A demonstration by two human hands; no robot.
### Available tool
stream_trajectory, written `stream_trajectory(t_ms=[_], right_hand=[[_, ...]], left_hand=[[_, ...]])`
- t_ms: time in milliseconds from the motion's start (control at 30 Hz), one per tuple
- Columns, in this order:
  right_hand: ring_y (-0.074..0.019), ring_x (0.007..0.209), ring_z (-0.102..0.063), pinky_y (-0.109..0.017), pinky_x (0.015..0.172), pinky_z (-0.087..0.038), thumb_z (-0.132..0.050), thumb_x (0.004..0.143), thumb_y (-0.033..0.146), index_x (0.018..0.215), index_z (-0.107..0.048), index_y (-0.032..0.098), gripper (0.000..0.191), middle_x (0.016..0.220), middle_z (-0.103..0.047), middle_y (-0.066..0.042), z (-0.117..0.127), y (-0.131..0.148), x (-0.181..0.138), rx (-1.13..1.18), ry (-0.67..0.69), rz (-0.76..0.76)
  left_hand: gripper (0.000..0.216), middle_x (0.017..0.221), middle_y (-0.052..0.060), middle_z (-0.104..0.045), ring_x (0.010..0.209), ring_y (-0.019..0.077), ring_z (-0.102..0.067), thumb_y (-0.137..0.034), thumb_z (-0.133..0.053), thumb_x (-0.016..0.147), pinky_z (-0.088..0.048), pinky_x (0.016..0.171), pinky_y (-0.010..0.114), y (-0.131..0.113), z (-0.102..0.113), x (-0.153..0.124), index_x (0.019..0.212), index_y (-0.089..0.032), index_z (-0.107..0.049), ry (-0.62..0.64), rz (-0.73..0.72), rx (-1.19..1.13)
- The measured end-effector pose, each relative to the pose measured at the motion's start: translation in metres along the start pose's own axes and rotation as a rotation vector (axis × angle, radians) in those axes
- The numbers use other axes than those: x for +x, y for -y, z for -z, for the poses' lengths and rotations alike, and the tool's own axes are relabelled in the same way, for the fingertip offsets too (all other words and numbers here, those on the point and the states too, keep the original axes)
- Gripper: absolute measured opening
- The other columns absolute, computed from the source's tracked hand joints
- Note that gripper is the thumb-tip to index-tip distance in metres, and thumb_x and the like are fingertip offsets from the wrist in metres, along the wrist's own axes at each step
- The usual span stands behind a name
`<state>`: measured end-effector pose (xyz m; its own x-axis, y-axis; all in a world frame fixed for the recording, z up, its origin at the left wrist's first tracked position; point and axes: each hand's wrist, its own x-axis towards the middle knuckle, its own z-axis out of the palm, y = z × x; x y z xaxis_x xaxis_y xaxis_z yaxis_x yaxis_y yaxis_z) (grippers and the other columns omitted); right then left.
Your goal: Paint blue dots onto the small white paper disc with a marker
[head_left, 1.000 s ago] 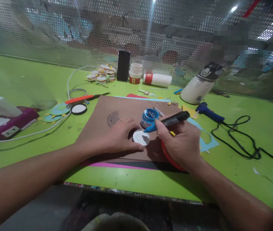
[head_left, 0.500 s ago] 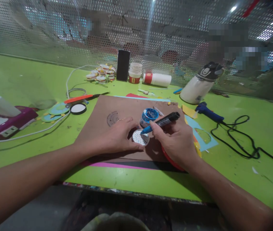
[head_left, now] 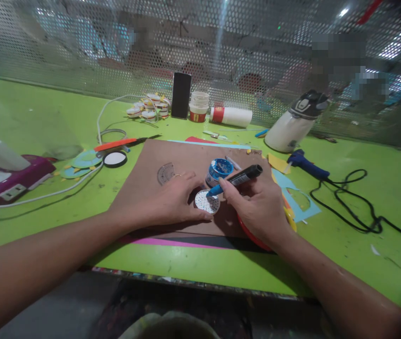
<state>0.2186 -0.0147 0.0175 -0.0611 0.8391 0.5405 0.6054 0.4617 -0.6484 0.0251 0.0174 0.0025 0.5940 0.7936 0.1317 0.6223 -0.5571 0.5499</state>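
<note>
Right hand [head_left: 262, 207] has pulled the marker [head_left: 237, 179] in closer, blue tip now at the disc's far edge, so the dotting goes on | left hand [head_left: 172, 200] lies flat, fingers pinning the white dotted disc [head_left: 207, 202] on the brown board [head_left: 186, 165] | disc sits between both hands, paint pot [head_left: 218, 170] just behind | right hand closed around marker

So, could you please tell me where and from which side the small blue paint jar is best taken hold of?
Grip the blue paint jar around its round side wall, probably coming from above and behind. It stands upright and open on the brown board, so the rim is messy, and the right hand with its marker crowds the near side.
</note>
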Motion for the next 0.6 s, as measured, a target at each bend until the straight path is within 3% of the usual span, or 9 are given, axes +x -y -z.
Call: stream_trajectory(t_ms=[600], right_hand=[[-0.0179,0.06,-0.065,-0.031,0.058,-0.051,-0.068,0.085,0.037,0.082,-0.073,0.015,0.023,0.071,-0.074,-0.006,-0.0037,-0.0024,-0.0013,-0.022,0.045,-0.026]], left_hand=[[0.041,0.101,0.007,-0.062,0.095,0.0266,-0.057,-0.05,-0.073,0.075,-0.045,0.077,0.037,-0.0014,-0.0002,0.0002,0.1,-0.019,-0.06,-0.003,0.016,0.031]])
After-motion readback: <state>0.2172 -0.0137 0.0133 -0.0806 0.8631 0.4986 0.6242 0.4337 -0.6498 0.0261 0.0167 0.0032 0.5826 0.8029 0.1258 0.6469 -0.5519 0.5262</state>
